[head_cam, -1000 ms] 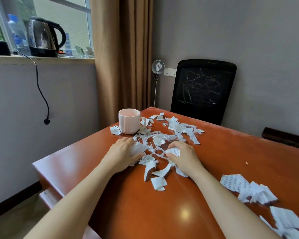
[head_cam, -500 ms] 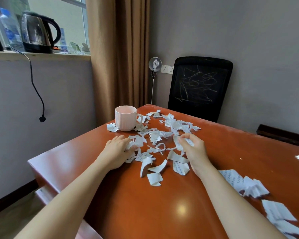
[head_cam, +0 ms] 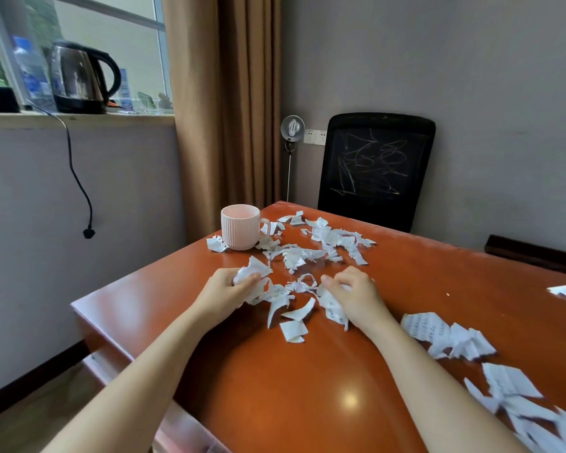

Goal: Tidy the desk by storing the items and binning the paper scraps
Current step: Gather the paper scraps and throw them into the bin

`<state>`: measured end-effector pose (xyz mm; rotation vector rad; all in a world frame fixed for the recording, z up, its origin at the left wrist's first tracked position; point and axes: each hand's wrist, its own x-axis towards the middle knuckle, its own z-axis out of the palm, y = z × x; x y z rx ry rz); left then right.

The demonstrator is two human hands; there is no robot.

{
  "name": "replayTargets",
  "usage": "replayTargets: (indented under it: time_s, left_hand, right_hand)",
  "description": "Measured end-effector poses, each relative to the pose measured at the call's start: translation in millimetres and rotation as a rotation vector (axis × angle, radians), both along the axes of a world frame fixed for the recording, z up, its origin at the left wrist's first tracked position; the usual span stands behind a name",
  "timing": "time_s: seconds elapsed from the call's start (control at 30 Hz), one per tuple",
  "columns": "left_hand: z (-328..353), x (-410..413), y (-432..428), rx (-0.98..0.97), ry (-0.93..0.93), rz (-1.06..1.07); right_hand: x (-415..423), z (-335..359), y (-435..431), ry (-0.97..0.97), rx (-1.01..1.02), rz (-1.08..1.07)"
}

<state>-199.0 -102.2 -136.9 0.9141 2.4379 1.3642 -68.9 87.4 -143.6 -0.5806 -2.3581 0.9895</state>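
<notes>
A: Scraps [head_cam: 294, 256]?
B: White, torn, printed, strewn across desk [head_cam: 307, 387]. Left hand [head_cam: 224, 294] clutching a wad, right hand [head_cam: 356, 297] curled round more.
A: Mug [head_cam: 241, 227]?
B: Pink, upright, scraps touching base; bottom unseen.

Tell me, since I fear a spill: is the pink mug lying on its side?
No, the pink mug stands upright on the desk, its open mouth facing up, beyond the left hand.

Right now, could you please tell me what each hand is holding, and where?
The left hand holds a paper wad, fingers curled round its lower part. The right hand grips loose scraps, crumpled under its curled fingers.
</notes>
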Motion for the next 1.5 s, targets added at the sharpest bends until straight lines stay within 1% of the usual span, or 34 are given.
replayTargets:
  time_s: [0.1, 0.17, 0.2, 0.33, 0.43, 0.53, 0.63, 0.73, 0.87, 0.97, 1.07, 1.13, 1.23, 1.4, 1.5]
  left_hand:
    - [2.2, 4.3, 6.1, -0.170, 0.078, -0.007]
    - [4.4, 8.2, 11.0, -0.290, 0.143, 0.020]
    - [5.7, 9.8, 12.9, -0.316, 0.159, 0.029]
    - [6.4, 10.5, 20.5, -0.387, 0.225, 0.068]
    - [5.0, 11.8, 29.1, -0.456, 0.264, 0.118]
    - [0.8, 13.1, 38.6, -0.489, 0.317, 0.156]
    - [-4.8, 12.3, 44.6, -0.500, 0.399, 0.130]
    - [-5.9, 10.1, 47.3, -0.505, 0.441, 0.078]
    - [-6.0, 8.2, 49.3, -0.475, 0.458, 0.019]
    - [-5.1, 8.3, 48.7, -0.438, 0.438, -0.005]
    - [-4.4, 8.7, 47.0, -0.447, 0.414, -0.012]
    - [-5.0, 6.3, 46.7, -0.405, 0.351, -0.008]
    - [-1.2, 8.2, 45.2, -0.271, 0.227, 0.013]
    - [2.9, 13.0, 43.2, -0.122, 0.146, 0.054]
    - [2.8, 10.8, 42.5, -0.019, 0.056, 0.083]
  right_hand:
    - [-0.9, -1.4, -2.9, -0.112, 0.156, -0.004]
    - [-1.3, -1.0, -6.6, -0.168, 0.217, -0.006]
    - [-1.7, -0.8, -7.7, -0.186, 0.234, -0.005]
    - [-2.3, 0.4, -7.2, -0.259, 0.259, 0.002]
    - [-4.0, -0.7, -4.9, -0.326, 0.341, -0.015]
    - [-3.9, -0.5, -4.8, -0.329, 0.399, -0.024]
    - [-4.0, -0.1, -4.1, -0.330, 0.407, -0.030]
    - [-4.7, -0.5, -3.5, -0.317, 0.402, -0.028]
    - [-2.9, 2.7, -5.3, -0.295, 0.323, -0.005]
    - [-2.9, 1.3, -4.9, -0.292, 0.285, 0.003]
    - [-3.8, 0.1, -4.1, -0.248, 0.254, -0.002]
    - [-4.5, 0.2, -3.1, -0.188, 0.264, -0.024]
    - [-5.7, 0.8, 0.1, -0.059, 0.230, -0.078]
    - [-5.7, 1.2, 9.7, 0.181, -0.011, -0.149]
    - [-4.0, 3.1, 12.7, 0.259, -0.124, -0.199]
